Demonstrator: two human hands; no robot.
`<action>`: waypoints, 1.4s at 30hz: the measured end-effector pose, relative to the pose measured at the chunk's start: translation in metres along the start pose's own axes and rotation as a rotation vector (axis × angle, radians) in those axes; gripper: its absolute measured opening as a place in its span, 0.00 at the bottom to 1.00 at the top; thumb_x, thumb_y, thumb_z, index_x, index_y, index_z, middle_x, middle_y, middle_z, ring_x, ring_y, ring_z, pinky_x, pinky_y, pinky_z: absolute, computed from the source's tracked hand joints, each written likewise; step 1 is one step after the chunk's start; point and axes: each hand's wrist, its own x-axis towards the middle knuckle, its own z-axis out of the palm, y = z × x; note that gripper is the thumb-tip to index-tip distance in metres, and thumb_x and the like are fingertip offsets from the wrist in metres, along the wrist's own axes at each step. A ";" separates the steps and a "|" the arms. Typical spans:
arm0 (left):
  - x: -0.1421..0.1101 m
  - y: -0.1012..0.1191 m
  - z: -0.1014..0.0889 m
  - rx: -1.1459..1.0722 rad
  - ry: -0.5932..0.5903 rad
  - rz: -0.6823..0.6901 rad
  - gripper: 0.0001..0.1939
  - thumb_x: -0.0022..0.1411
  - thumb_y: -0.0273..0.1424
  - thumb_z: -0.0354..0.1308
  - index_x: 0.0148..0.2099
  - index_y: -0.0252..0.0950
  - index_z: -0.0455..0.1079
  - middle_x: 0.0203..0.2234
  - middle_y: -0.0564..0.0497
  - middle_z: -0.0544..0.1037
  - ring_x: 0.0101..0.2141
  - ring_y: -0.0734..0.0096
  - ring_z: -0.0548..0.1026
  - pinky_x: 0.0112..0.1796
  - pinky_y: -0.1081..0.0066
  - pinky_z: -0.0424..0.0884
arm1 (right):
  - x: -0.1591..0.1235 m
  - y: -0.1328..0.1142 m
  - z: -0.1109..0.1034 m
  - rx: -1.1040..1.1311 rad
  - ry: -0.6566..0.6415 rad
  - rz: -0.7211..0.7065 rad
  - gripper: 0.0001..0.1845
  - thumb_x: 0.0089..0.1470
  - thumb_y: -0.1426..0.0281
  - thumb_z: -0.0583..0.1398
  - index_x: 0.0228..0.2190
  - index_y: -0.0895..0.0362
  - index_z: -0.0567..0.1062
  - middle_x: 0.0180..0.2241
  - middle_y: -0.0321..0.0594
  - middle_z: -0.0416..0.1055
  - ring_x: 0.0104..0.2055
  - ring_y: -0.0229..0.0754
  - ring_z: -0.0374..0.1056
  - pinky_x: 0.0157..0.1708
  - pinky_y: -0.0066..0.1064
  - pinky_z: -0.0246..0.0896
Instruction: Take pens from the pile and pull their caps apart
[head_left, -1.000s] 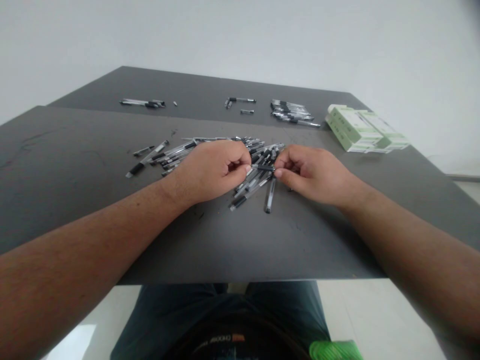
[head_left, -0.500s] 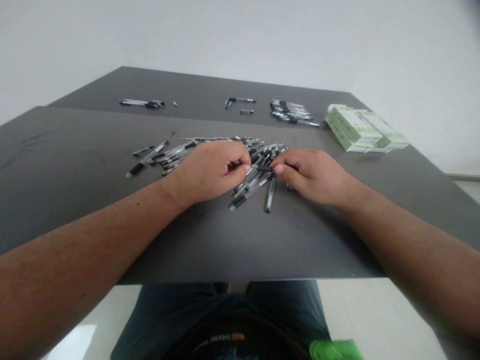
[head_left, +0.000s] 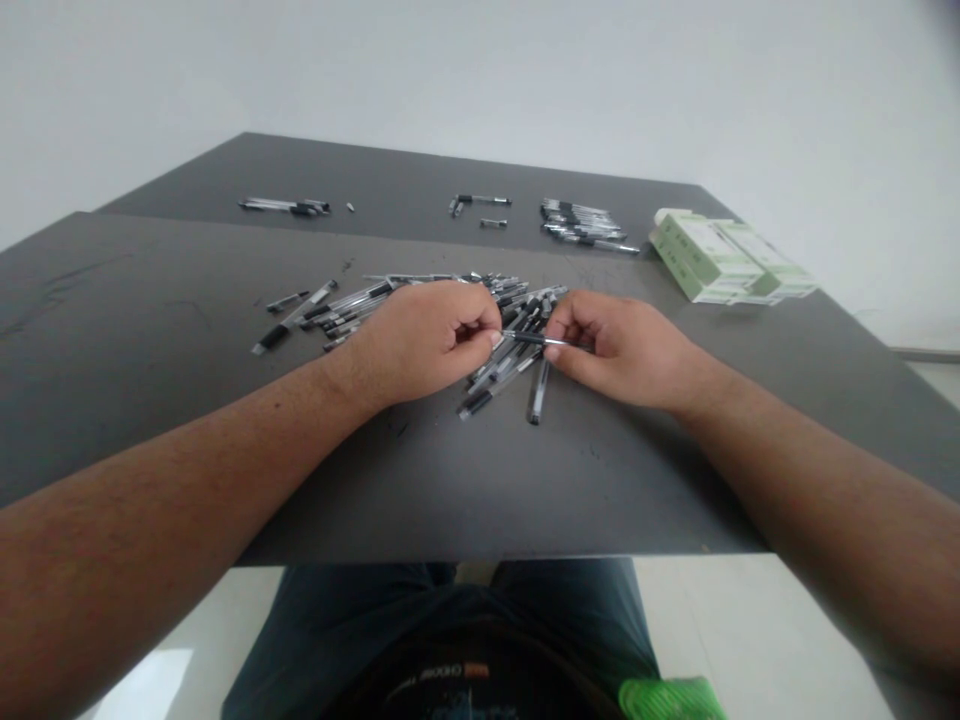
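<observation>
A pen [head_left: 525,338] with a black grip is held level between my two hands, above a heap of pens [head_left: 491,375]. My left hand [head_left: 424,335] is closed, thumb and fingertips pinching the pen's left end. Around the pen's right part, the thumb and index finger of my right hand [head_left: 619,345] are closed, and its barrel shows between them. The clear-barrelled pens of the heap spread under and behind both hands. One pen [head_left: 538,390] points toward me just below my right fingertips. My left hand hides part of the heap.
Green and white boxes [head_left: 712,260] stand at the right. Farther back lie a row of pens [head_left: 581,222], a few loose pens and pieces [head_left: 484,200], and another small group of pens [head_left: 281,206]. The grey table's near edge [head_left: 510,558] is in front of my lap.
My right thumb and index finger have shifted on the pen, so more of its barrel shows between them. My left hand has stayed in place.
</observation>
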 end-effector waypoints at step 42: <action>-0.001 -0.002 0.001 0.016 0.020 0.051 0.10 0.70 0.33 0.58 0.40 0.38 0.81 0.30 0.52 0.81 0.31 0.66 0.76 0.38 0.65 0.69 | 0.000 0.000 -0.001 -0.007 -0.010 -0.034 0.08 0.66 0.62 0.64 0.40 0.53 0.80 0.31 0.36 0.81 0.32 0.43 0.74 0.35 0.34 0.60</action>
